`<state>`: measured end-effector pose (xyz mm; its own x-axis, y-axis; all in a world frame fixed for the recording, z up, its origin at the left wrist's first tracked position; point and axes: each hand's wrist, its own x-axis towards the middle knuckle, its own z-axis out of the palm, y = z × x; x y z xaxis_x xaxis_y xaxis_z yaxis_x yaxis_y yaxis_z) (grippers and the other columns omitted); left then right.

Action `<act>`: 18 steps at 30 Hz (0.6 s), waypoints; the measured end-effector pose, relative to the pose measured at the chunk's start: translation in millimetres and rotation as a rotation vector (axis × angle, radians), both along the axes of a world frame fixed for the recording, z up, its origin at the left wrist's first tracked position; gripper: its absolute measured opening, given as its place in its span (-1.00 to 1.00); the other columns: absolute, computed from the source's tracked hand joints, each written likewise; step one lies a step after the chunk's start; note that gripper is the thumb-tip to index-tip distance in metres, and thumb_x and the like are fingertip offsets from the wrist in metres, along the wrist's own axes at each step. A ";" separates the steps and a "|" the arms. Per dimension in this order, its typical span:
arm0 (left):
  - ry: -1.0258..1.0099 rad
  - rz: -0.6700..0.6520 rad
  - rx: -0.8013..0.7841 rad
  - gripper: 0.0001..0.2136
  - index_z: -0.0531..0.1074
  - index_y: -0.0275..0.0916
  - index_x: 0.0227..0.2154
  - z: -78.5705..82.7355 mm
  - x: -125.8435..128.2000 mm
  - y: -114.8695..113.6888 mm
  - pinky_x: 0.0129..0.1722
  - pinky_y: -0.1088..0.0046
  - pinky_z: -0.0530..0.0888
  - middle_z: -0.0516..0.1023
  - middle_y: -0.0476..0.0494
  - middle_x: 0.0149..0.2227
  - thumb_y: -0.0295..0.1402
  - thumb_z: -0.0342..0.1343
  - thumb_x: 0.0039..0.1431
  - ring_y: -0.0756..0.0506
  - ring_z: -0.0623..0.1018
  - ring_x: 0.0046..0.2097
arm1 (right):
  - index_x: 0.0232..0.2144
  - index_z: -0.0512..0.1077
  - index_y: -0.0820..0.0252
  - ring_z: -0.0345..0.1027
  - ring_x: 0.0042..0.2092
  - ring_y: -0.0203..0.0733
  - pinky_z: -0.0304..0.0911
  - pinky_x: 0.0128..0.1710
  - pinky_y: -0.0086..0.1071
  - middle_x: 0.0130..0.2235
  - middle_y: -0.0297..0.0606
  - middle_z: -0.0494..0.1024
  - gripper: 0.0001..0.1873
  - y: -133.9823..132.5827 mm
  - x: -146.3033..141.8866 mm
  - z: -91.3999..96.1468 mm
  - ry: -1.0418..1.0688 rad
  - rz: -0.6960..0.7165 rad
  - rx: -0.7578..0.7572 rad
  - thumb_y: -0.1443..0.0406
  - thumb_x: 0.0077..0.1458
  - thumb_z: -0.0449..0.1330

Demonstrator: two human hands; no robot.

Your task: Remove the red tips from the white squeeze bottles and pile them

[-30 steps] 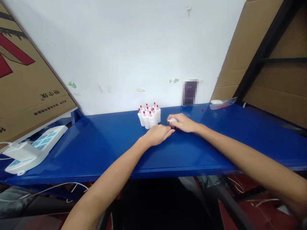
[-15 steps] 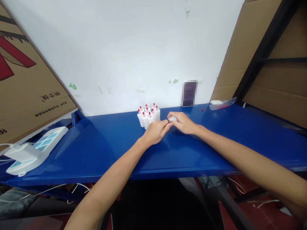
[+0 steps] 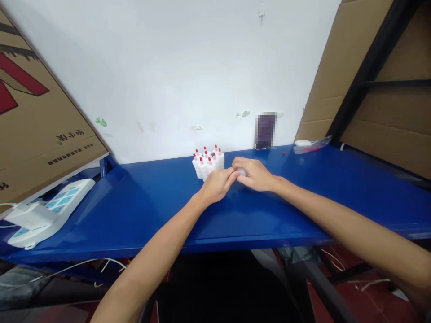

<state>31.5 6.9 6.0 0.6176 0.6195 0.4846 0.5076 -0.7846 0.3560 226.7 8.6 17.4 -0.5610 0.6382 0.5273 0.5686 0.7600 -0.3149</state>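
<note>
Diff vs 1 s back: blue bench (image 3: 141,211) and everything parked on it unchanged, only the hands moved. Left hand (image 3: 217,185) was lying lower on the bench, a little short of the right; it has since come up and in, so its fingertips now meet the right hand (image 3: 256,174). It also covers the near corner of the bottle cluster (image 3: 207,162), which was fully in view before. Right hand has barely shifted, just a touch toward the left.

Fingers: right-hand fingers are curled around a small white piece (image 3: 241,171) and grip it just above the bench top, right of the cluster. Left-hand fingers are bent, with the tips against the same piece; can't tell if they actually grip it. The piece is mostly hidden, shape unclear.

Cluster: small white bottles with red caps, upright, packed tight, near the wall.

Writing: the cardboard carton (image 3: 37,130) at left carries black Chinese characters, printed upside down from this angle, not readable, plus a red and black graphic. White power strip (image 3: 50,208) below it: blue sockets, no legible label. Bottles: no label visible.
</note>
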 end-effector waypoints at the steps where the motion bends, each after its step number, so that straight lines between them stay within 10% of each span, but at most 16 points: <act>1: -0.009 -0.005 -0.008 -0.61 0.36 -0.26 -0.41 -0.1 -0.1 0.1 -0.35 0.44 0.30 0.46 -0.06 -0.45 -0.20 -0.20 0.49 -0.03 0.43 -0.40 | -0.35 0.39 0.15 0.32 -0.30 -0.15 0.09 -0.29 -0.32 -0.27 -0.22 0.50 -0.87 -1.1 -0.8 0.5 -0.015 -0.018 -0.012 0.27 0.12 0.06; 18: 0.111 -0.015 -0.043 -0.73 0.44 -0.28 -0.35 -2.4 1.6 0.5 -0.34 0.45 0.33 0.58 -0.12 -0.37 -0.31 -0.06 0.43 -0.06 0.51 -0.36 | -0.57 0.25 0.15 0.08 -0.47 -0.31 -0.08 -0.42 -0.35 -0.56 -0.42 0.25 -0.52 2.9 3.2 0.3 -0.001 0.056 -0.213 0.00 0.30 -0.01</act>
